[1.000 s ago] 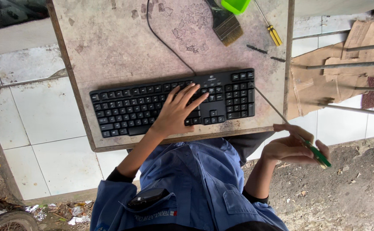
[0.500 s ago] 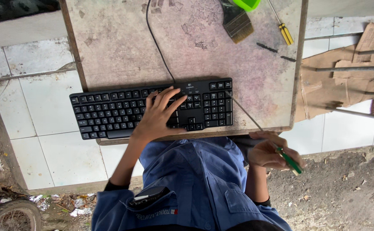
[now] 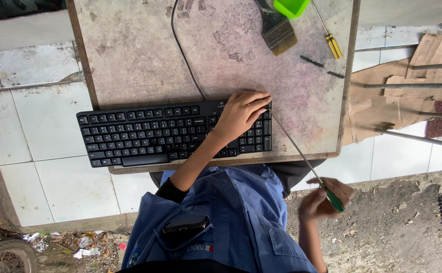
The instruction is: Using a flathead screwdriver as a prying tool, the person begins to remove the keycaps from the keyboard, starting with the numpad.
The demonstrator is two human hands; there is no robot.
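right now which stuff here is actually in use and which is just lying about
In use:
- black keyboard, under the left hand
- green-handled screwdriver, held in the right hand

Lying about:
- paintbrush
- yellow-handled screwdriver
- green container
- cardboard pieces

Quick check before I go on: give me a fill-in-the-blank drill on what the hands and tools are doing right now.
1. The left hand rests on the right end of the black ____.
2. The right hand grips a long screwdriver by its ____ handle.
3. Beside the paintbrush at the far end of the table lies a second screwdriver, its handle coloured ____.
4. The keyboard's left end hangs over the table's ____ edge.

Missing words: keyboard; green; yellow; left
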